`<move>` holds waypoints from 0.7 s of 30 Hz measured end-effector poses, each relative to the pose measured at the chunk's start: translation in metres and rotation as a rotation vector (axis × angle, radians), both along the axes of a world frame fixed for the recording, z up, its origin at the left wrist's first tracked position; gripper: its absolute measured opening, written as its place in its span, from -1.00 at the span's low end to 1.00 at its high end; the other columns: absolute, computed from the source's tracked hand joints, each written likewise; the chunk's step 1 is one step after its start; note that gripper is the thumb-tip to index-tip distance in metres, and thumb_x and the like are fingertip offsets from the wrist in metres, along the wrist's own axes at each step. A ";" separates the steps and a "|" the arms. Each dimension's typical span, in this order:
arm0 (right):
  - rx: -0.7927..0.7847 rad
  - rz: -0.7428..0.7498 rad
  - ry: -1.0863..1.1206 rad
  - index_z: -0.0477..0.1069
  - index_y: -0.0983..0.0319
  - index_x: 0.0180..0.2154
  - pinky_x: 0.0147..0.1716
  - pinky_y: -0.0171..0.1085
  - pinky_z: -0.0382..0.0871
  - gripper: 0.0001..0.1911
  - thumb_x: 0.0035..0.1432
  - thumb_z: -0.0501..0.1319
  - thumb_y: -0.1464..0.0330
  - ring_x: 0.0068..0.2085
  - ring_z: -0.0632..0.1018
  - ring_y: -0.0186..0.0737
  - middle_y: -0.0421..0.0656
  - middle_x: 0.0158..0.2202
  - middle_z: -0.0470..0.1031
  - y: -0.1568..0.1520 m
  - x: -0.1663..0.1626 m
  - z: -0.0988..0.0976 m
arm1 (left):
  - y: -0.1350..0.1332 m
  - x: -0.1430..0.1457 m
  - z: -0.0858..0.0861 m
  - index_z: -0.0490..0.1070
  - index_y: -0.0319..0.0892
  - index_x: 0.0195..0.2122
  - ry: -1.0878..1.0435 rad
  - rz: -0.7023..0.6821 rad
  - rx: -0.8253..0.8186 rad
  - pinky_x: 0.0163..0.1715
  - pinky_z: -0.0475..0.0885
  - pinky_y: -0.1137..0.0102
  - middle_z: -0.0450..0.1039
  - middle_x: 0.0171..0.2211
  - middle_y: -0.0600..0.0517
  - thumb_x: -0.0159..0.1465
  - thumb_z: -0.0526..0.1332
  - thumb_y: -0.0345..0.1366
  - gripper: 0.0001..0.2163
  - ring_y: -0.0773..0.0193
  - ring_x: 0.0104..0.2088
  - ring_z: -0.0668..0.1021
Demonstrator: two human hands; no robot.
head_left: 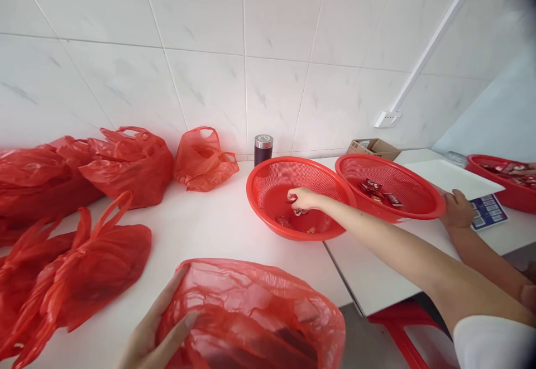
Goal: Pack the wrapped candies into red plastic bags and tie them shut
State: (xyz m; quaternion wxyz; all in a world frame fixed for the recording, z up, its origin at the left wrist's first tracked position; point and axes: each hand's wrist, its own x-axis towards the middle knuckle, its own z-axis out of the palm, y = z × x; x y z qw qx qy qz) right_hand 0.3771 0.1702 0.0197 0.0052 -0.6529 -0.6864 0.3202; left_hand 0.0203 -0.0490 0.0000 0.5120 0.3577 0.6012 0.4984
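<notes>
My left hand (153,332) grips the near side of a red plastic bag (255,319) lying at the table's front edge, with the thumb pressed into the plastic. My right arm stretches forward into a red mesh basket (268,182). There my right hand (302,199) is closed in a pinch on a small red packet (298,211). A few more small packets (285,221) lie on the basket's bottom.
Several filled red bags (125,162) lie at the left and back of the white table (201,229). A second red basket (393,182) holds packets, and another person's hand (456,208) rests by its rim. A dark flask (263,148), a cardboard box (373,148), a scale (488,211) and a third basket (508,182) are there too.
</notes>
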 end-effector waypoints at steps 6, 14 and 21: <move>-0.074 0.102 0.015 0.42 0.11 -0.11 -0.55 -0.39 0.35 -0.64 -0.03 0.30 0.40 -0.49 0.50 -0.38 -0.12 -0.11 0.45 -0.023 -0.020 0.005 | 0.003 0.013 0.002 0.30 0.04 0.22 0.158 -0.086 0.066 0.26 0.12 0.21 0.22 0.29 0.13 0.02 0.42 -0.11 -0.30 0.03 0.32 0.17; -0.010 0.095 -0.013 0.45 0.22 -0.28 -0.58 -0.36 0.31 -0.77 -0.06 0.28 0.51 -0.52 0.47 -0.35 -0.06 -0.15 0.45 -0.023 -0.032 0.005 | 0.003 0.034 0.022 0.24 -0.06 0.25 0.073 0.021 0.030 0.03 0.45 0.36 0.30 0.24 -0.02 0.08 0.37 -0.07 -0.29 -0.03 0.23 0.33; 0.171 -0.001 0.145 0.34 0.26 -0.38 -0.58 -0.42 0.31 -0.83 -0.01 0.23 0.60 -0.54 0.46 -0.40 -0.17 -0.38 0.44 -0.014 -0.022 0.040 | 0.005 0.038 0.017 0.17 -0.06 0.30 0.030 -0.010 0.034 -0.06 0.51 0.35 0.36 0.20 -0.07 0.07 0.38 -0.14 -0.25 -0.07 0.21 0.36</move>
